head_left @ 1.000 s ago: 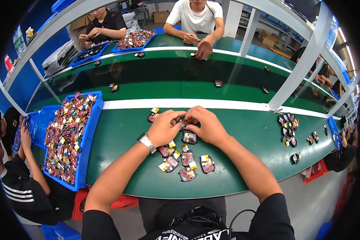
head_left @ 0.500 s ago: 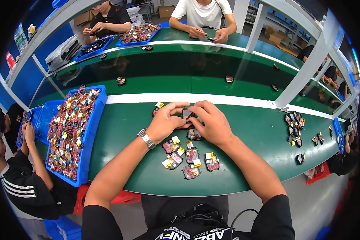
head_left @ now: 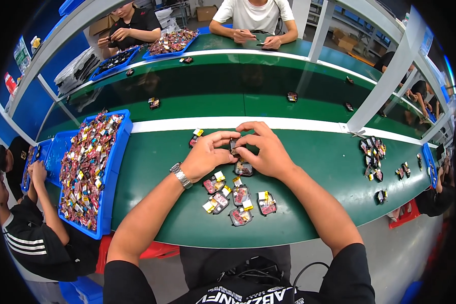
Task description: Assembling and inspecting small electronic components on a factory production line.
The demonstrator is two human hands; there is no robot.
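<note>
A smooth, glossy tabletop [head_left: 299, 213] shows deep green, edged by a straight white strip [head_left: 289, 123]. At the frame's centre, a small held part [head_left: 233, 146] seems black, though largely covered. Below it, rounded plastic casings [head_left: 239, 217] combine black rims with pinkish red, yellow and white. At left, a rectangular plastic tray [head_left: 109, 187] is bright blue, its heaped small components [head_left: 86, 172] speckled red, white, yellow and blue. A metal-link wristwatch [head_left: 181, 175] is silver; a black sleeve [head_left: 23, 243], lower left, carries white stripes.
</note>
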